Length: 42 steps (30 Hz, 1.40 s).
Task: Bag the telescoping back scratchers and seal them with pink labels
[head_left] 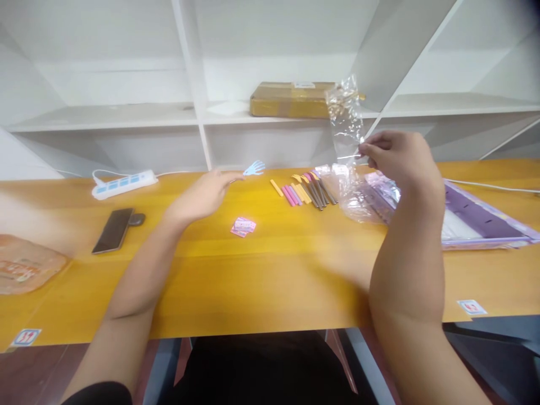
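Observation:
My right hand point(400, 160) pinches a clear plastic bag point(346, 121) and holds it upright above the yellow table point(270, 264). My left hand point(202, 194) reaches forward over the table and holds the stem of a small light-blue hand-shaped piece point(254, 167) at its fingertips. A row of coloured sticks point(304, 191), pink, yellow and dark, lies on the table between my hands. A small pink packet point(243, 226) lies just in front of my left hand.
More crumpled clear bags point(358, 199) and a purple tray point(481, 222) lie at the right. A dark phone point(113, 229) and a white power strip point(123, 184) sit at the left. A brown cardboard box point(289, 99) rests on the white shelf behind.

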Available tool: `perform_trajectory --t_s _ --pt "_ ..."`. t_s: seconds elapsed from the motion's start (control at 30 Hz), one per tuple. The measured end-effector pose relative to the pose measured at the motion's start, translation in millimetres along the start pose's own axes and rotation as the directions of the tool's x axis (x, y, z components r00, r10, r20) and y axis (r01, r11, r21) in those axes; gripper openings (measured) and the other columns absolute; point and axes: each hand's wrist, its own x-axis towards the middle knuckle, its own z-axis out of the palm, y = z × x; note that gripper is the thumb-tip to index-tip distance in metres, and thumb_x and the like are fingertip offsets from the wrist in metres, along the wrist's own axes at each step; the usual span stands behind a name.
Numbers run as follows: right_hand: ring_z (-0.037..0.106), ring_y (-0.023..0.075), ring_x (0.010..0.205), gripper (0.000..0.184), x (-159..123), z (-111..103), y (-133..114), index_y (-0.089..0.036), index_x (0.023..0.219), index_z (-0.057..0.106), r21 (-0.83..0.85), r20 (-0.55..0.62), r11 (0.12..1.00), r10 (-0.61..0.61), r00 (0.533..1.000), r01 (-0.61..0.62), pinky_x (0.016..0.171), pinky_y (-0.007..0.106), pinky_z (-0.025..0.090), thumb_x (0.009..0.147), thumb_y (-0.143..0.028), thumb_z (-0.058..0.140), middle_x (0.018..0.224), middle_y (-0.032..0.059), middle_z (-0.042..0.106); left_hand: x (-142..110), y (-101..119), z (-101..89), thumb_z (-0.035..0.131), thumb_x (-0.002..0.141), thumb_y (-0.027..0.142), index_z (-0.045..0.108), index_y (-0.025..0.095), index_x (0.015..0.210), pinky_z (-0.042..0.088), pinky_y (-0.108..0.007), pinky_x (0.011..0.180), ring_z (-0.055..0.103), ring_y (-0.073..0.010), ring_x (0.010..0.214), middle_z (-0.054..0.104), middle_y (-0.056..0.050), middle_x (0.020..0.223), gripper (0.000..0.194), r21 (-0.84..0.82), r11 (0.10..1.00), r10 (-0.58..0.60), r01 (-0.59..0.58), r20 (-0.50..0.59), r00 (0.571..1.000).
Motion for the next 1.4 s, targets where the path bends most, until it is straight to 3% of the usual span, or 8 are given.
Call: perform_trajectory --t_s 0.17,0.37,0.47,0.77,0.9,1.1,1.27,1.4 --pt "0.050 0.0052 0.054 0.017 -33 3 -36 -0.014 0.090 0.073 0.405 0.170 0.908 -0.186 0.968 0.103 0.055 0.028 0.037 0.106 -0.016 0.074 0.065 0.0024 0.062 8 6 7.5 0.046 0.112 0.036 0.083 0.026 0.135 0.052 -0.047 0.109 0.066 -0.0275 0.114 0.069 -0.012 0.118 0.044 -0.165 0.986 0.022 -0.022 -0.001 1.000" --pt "0.058 0.0104 0.049 0.033 -60 43 -61 -0.019 0.094 0.068 0.668 0.370 0.735 -0.466 0.804 0.118 0.045 0.025 0.045 0.099 -0.044 0.089 0.064 0.0017 0.068 8 42 15.8 0.076 0.096 0.063 0.088 0.026 0.115 0.052 -0.040 0.093 0.065 -0.0211 0.095 0.069 -0.008 0.112 0.044 -0.515 0.855 0.038 -0.055 -0.044 0.998" --pt "0.063 0.0125 0.051 0.047 -73 59 -72 -0.020 0.096 0.065 0.710 0.396 0.695 -0.530 0.750 0.116 0.041 0.025 0.043 0.092 -0.058 0.093 0.070 0.0023 0.073 7 55 25.2 0.083 0.091 0.059 0.088 0.025 0.102 0.050 -0.037 0.085 0.062 -0.0183 0.087 0.068 -0.006 0.104 0.036 -0.618 0.782 0.032 -0.080 -0.088 0.996" --pt "0.068 0.0138 0.064 0.058 -72 79 -73 -0.021 0.096 0.065 0.808 0.420 0.589 -0.578 0.700 0.002 0.042 0.025 0.045 0.093 -0.076 0.084 0.092 0.0048 0.070 0 67 21.2 0.082 0.093 0.052 0.086 0.024 0.091 0.046 -0.037 0.081 0.057 -0.0183 0.083 0.071 -0.005 0.091 0.029 -0.690 0.722 -0.062 -0.050 -0.136 0.989" --pt "0.055 0.0108 0.066 0.058 -67 103 -71 -0.020 0.099 0.067 0.842 0.461 0.531 -0.611 0.644 -0.100 0.047 0.023 0.037 0.093 -0.076 0.084 0.085 0.0008 0.061 1 64 24.6 0.082 0.092 0.055 0.084 0.022 0.090 0.049 -0.036 0.083 0.061 -0.0184 0.087 0.073 -0.005 0.096 0.033 -0.725 0.688 -0.028 -0.037 -0.078 0.997" --pt "0.050 0.0111 0.072 0.056 -69 126 -74 -0.019 0.097 0.067 0.885 0.459 0.410 -0.687 0.563 -0.221 0.062 0.024 0.042 0.088 -0.069 0.091 0.084 -0.0007 0.059 2 62 28.0 0.083 0.093 0.054 0.083 0.020 0.089 0.055 -0.034 0.085 0.063 -0.0186 0.088 0.072 -0.006 0.093 0.034 -0.739 0.672 -0.002 -0.057 -0.079 0.997" --pt "0.051 0.0129 0.072 0.059 -73 132 -76 -0.021 0.091 0.064 0.904 0.407 0.392 -0.663 0.628 -0.172 0.068 0.027 0.047 0.085 -0.073 0.091 0.080 -0.0020 0.054 -2 66 27.3 0.086 0.092 0.055 0.082 0.022 0.086 0.059 -0.033 0.076 0.064 -0.0184 0.087 0.070 -0.008 0.102 0.034 -0.742 0.665 0.017 -0.088 -0.103 0.995" --pt "0.060 0.0175 0.084 0.060 -67 137 -74 -0.025 0.097 0.064 0.926 0.220 0.378 -0.524 0.823 -0.006 0.078 0.032 0.057 0.085 -0.080 0.086 0.091 0.0024 0.062 -2 65 20.3 0.086 0.093 0.053 0.078 0.020 0.085 0.063 -0.035 0.090 0.071 -0.0215 0.107 0.073 -0.012 0.120 0.035 -0.778 0.602 0.001 -0.179 -0.223 0.975"
